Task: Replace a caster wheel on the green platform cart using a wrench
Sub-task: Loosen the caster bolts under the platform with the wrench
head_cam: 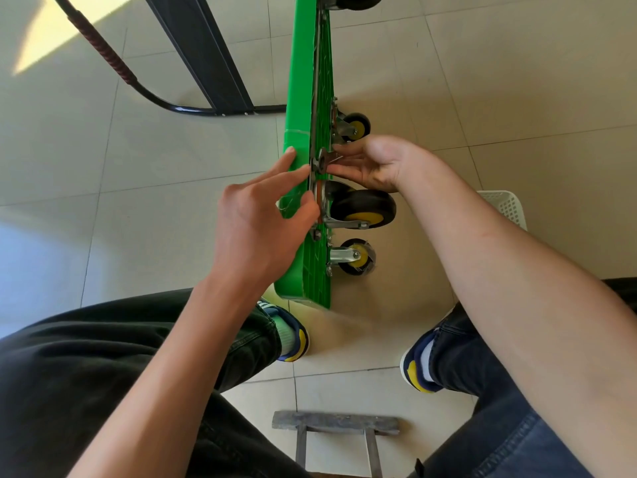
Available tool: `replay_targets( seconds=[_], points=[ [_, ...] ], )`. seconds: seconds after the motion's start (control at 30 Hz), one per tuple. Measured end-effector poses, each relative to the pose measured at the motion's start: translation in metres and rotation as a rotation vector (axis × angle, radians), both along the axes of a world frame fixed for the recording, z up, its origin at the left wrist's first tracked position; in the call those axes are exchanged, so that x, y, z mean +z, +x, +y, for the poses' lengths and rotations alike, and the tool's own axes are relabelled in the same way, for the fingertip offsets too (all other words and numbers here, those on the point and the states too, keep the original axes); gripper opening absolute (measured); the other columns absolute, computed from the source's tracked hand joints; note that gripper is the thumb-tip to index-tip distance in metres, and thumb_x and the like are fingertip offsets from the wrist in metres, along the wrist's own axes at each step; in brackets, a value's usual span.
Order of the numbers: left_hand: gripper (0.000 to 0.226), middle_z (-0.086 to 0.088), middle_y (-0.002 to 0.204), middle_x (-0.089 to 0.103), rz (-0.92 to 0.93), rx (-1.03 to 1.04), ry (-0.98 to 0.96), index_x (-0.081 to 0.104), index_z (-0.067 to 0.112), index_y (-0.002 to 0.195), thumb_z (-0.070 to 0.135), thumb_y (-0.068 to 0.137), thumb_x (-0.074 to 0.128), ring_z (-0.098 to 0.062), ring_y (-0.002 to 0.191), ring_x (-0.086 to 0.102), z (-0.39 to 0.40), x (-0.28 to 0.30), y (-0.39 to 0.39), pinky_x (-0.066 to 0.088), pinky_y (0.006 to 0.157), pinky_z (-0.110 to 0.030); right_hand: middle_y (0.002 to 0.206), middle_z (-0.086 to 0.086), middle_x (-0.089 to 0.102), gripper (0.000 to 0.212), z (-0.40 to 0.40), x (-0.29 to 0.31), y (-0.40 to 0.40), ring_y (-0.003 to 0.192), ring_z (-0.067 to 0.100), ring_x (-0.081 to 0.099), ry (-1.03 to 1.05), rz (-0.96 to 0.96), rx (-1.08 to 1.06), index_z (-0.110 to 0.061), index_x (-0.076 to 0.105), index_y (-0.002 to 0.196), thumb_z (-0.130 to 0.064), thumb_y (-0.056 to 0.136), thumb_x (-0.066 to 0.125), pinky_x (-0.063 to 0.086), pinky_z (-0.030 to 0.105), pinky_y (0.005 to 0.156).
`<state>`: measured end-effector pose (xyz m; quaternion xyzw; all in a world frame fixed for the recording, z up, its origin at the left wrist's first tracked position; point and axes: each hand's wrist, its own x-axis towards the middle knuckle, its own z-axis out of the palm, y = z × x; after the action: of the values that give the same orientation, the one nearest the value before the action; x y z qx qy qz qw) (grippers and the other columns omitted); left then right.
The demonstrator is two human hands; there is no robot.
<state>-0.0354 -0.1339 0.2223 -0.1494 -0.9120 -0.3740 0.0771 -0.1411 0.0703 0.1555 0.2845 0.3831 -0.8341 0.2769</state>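
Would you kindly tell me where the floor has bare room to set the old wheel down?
Bare tiles lie left of the green cart, below the black frame, and right of the wheels, above the white basket. It is crowded between the shoes, around the grey stool.

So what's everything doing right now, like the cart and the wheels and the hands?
Cart: tipped on its edge.
Big wheel: on the cart, off the floor.
Wrench: on a bolt.
Left hand: fingers on the cart.
Right hand: holding the wrench.
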Motion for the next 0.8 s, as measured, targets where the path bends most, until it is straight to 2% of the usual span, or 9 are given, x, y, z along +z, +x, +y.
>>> replay_targets(
  seconds=[0.07,0.17,0.3,0.37,0.57,0.7,0.8],
  points=[
    [0.034,-0.002,0.140,0.061,0.000,0.001,0.002,0.073,0.018,0.124,0.022,0.090,0.068,-0.036,0.077,0.075,0.000,0.000,0.000,0.064,0.064,-0.038,0.100,0.028,0.074,0.034,0.000,0.000,-0.002,0.086,0.038,0.076,0.001,-0.010,0.011,0.009,0.052,0.133,0.007,0.099,0.051,0.063,0.037,0.061],
    [0.033,-0.003,0.141,0.061,-0.003,-0.005,0.002,0.073,0.018,0.123,0.020,0.091,0.069,-0.034,0.069,0.074,0.000,-0.001,0.000,0.062,0.058,-0.037,0.104,0.028,0.073,0.033,0.001,0.000,-0.004,0.088,0.038,0.076,0.012,-0.024,0.030,0.009,0.053,0.132,0.007,0.099,0.050,0.063,0.036,0.061],
    [0.032,-0.003,0.140,0.061,0.003,-0.003,0.002,0.073,0.018,0.123,0.018,0.091,0.071,-0.027,0.061,0.071,0.000,0.000,0.000,0.062,0.058,-0.037,0.097,0.027,0.074,0.033,-0.002,-0.003,-0.004,0.082,0.035,0.077,0.017,-0.075,0.050,0.009,0.055,0.131,0.005,0.099,0.052,0.062,0.033,0.057],
    [0.032,-0.001,0.140,0.061,0.000,0.006,-0.004,0.073,0.019,0.123,0.017,0.091,0.072,-0.024,0.062,0.069,0.000,0.000,0.001,0.062,0.061,-0.037,0.096,0.027,0.074,0.033,-0.003,-0.004,-0.005,0.081,0.034,0.077,0.023,-0.091,0.064,0.009,0.055,0.132,0.004,0.099,0.052,0.062,0.032,0.057],
    [0.033,-0.002,0.139,0.062,-0.006,0.007,0.003,0.074,0.018,0.122,0.018,0.090,0.071,-0.028,0.071,0.074,0.000,0.000,0.000,0.063,0.066,-0.037,0.102,0.027,0.073,0.033,-0.002,0.001,-0.009,0.083,0.033,0.077,0.004,-0.136,0.116,0.009,0.055,0.133,0.001,0.100,0.052,0.064,0.033,0.063],
    [0.032,-0.002,0.139,0.062,-0.006,0.015,-0.007,0.074,0.019,0.122,0.018,0.090,0.071,-0.032,0.072,0.075,0.001,0.001,0.000,0.063,0.062,-0.038,0.100,0.027,0.072,0.032,-0.006,0.005,-0.011,0.077,0.034,0.077,0.019,-0.147,0.147,0.009,0.055,0.132,0.001,0.101,0.052,0.063,0.033,0.059],
    [0.032,-0.002,0.139,0.062,-0.010,0.015,-0.001,0.074,0.018,0.121,0.018,0.090,0.071,-0.032,0.075,0.075,0.001,0.000,0.000,0.063,0.066,-0.037,0.096,0.026,0.073,0.029,-0.007,0.007,-0.015,0.076,0.033,0.077,0.063,-0.124,0.164,0.009,0.057,0.129,0.001,0.101,0.051,0.063,0.032,0.059]
  ],
)
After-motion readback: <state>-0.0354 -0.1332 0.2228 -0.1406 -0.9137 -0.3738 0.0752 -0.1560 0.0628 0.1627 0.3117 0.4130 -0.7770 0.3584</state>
